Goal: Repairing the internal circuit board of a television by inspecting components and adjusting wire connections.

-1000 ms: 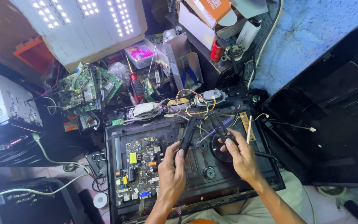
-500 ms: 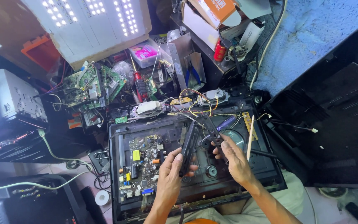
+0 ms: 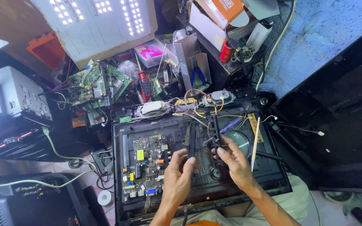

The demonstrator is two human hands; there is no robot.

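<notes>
An opened black player chassis (image 3: pixel 273 175) lies on my lap and the floor, with a circuit board (image 3: pixel 147 167) on its left side. My left hand (image 3: pixel 177 178) grips a long black plastic strip (image 3: pixel 191 140) that stands upright over the chassis. Fingers of my right hand (image 3: pixel 233 161) pinch a second black bar (image 3: pixel 215 132) of the disc mechanism, next to the shiny disc (image 3: pixel 239 140). A blue-handled screwdriver (image 3: pixel 230 124) lies just behind the disc. Coloured wires (image 3: pixel 197 100) run along the far edge.
A thin brush (image 3: pixel 255 142) leans on the chassis to the right. A black cover (image 3: pixel 336 121) lies at right. Loose green boards (image 3: pixel 97 86), a white lit panel (image 3: pixel 97 25), pliers (image 3: pixel 197 75), a red can (image 3: pixel 226 52) and boxes crowd the back. Cables and black devices lie at left.
Both hands have risen slightly from the chassis and come closer together. The left hand has turned the black strip more upright; the right hand has closed on the bar by the disc.
</notes>
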